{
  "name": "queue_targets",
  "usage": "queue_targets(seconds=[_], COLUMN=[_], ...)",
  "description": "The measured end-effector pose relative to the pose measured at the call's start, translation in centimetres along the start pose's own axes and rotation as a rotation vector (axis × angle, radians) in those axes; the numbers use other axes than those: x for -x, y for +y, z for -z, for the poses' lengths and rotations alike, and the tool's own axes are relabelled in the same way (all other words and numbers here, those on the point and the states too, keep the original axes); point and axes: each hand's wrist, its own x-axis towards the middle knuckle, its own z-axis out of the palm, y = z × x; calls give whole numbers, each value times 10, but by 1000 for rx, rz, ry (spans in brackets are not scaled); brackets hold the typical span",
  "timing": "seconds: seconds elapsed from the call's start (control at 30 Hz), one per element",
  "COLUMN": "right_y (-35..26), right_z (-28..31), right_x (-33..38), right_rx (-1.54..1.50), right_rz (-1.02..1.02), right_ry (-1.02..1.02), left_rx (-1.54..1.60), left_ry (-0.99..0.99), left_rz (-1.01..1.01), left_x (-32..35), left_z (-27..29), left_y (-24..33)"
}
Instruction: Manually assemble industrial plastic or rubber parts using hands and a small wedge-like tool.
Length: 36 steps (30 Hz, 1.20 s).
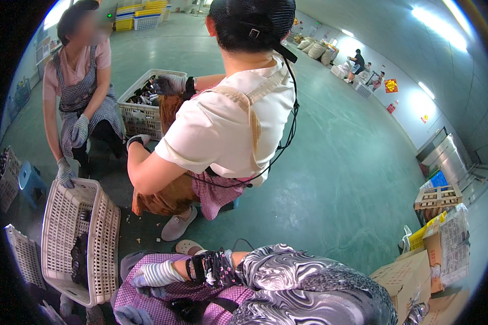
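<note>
My right hand (158,274), in a striped glove with a black strap at the wrist, rests on the purple checked apron (211,295) over my lap. Its fingers lie loosely and nothing shows in them. At the lower edge my left hand (131,315), in a grey-blue glove, is partly cut off; the fingers that show look slack, with no object visible in them. Left of my hands stands a tilted white plastic basket (107,244) with a few dark pieces inside. A co-worker's gloved hand (66,173) grips its far rim.
Close ahead, a co-worker in a white shirt (222,130) reaches into a crate (141,116) of dark pieces. A blue stool (31,183) and another crate (26,254) stand at left. Cardboard boxes (404,279) and a wooden pallet (438,197) are at right.
</note>
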Motion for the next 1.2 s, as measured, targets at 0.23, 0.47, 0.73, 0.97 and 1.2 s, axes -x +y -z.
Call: queue_targets(seconds=[0.23,0.47,0.73,0.97,1.2], right_y=[-4,-11,-13,-14,-11], right_z=[-1,-1,-1,-4,-1], right_x=[3,4,6,9,7], right_rx=[20,51,70,28,65], right_rz=[40,65,123,27,67], right_ry=[28,5,-12,37,21], left_rx=[29,36,8,6,17], left_ry=[6,6,-2,2,1], left_rz=[13,6,-11,-16,-1], left_x=[2,-3,-5,-3,-4], left_z=[-4,0,3,-1,2], left_y=[2,1,-2,1,-1])
